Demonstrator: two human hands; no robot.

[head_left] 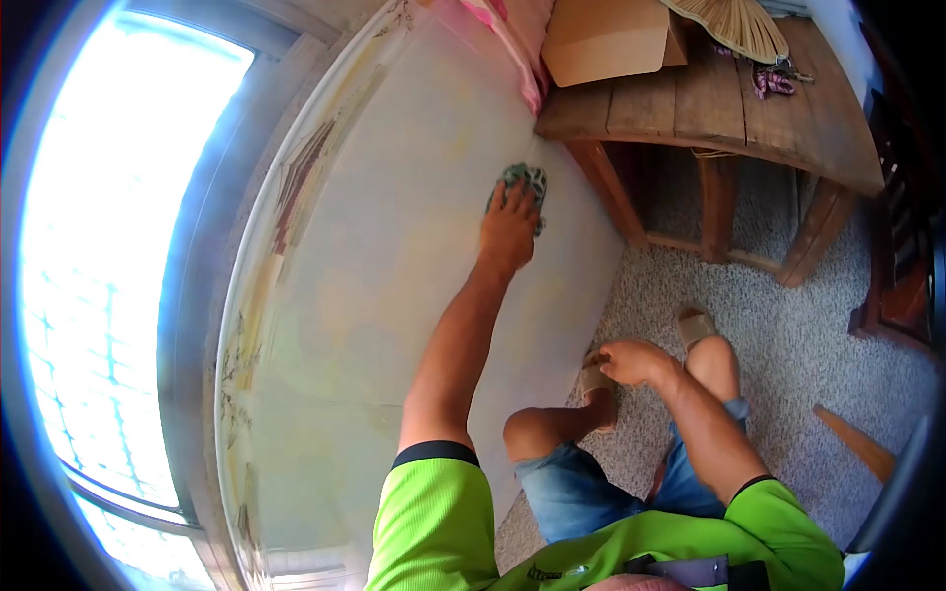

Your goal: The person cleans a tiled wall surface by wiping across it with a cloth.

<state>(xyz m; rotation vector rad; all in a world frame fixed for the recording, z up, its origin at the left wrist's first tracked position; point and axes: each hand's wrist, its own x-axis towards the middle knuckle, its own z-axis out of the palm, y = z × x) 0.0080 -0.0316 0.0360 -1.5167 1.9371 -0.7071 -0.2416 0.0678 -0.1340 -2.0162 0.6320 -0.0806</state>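
My left hand (pixel 507 231) reaches up and presses a dark green and white patterned cloth (pixel 536 184) flat against a pale, stained wall (pixel 394 246). Its fingers lie spread over the cloth, which sticks out around them. Lower down, my right hand (pixel 636 362) hangs in front of my knees, over the speckled floor. The fingers of that hand are loosely bent, and I see nothing in them.
A wooden table (pixel 650 113) stands at upper right, bearing a cardboard box (pixel 603 44) and a straw-coloured fan (pixel 739 28). Pink fabric (pixel 512 49) hangs beside it. A bright window (pixel 108 295) is at left. Dark wooden furniture (pixel 902 236) stands at right.
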